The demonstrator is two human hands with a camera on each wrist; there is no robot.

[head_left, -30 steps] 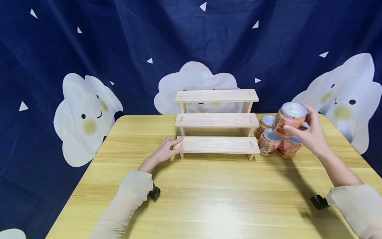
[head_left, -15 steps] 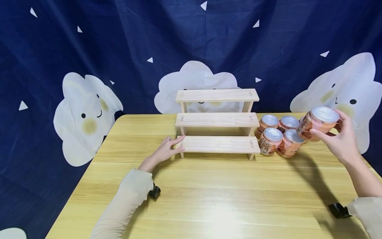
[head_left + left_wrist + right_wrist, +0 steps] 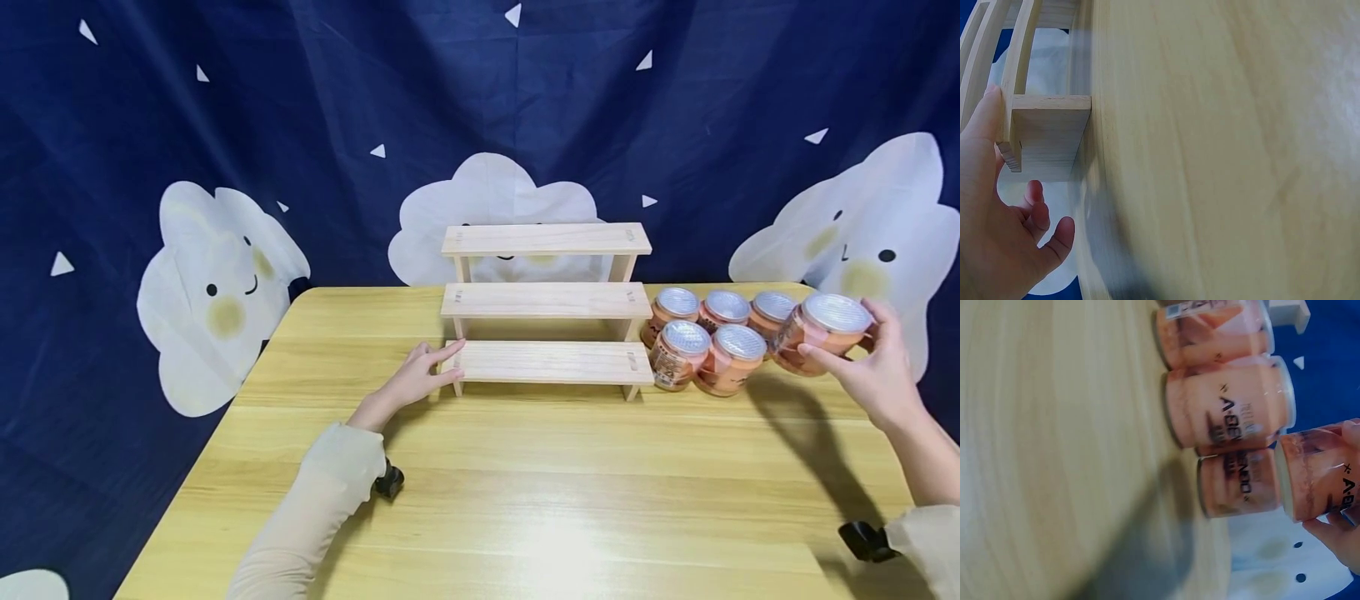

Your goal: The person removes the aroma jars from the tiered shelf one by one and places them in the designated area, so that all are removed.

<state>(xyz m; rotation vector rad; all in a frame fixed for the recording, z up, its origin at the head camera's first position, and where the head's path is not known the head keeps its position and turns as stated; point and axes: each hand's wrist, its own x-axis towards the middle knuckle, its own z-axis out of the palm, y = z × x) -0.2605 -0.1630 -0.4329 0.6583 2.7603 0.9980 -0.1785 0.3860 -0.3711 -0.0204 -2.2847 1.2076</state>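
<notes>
In the head view my right hand (image 3: pixel 879 367) holds an orange can (image 3: pixel 817 343) with a ridged silver lid, thumb on its near side and fingers behind. The right wrist view has this can (image 3: pixel 1319 472) raised off the table at the end of the can row, slightly tilted. My left hand (image 3: pixel 416 377) rests at the left end of the lowest step of a wooden three-tier shelf (image 3: pixel 547 363). Its forefinger and thumb are extended against the board; the left wrist view shows the other fingers loosely bent below the board's end (image 3: pixel 1054 103).
Several matching cans (image 3: pixel 729 360) stand upright in two rows just right of the shelf, close together. The shelf stands near the back of the wooden table (image 3: pixel 487 475). A dark blue curtain (image 3: pixel 337 100) with white clouds hangs behind.
My right hand has carried the can rightward and lowered it from over the other cans to beside their right end, uncovering the cans behind. The left hand stays where it was.
</notes>
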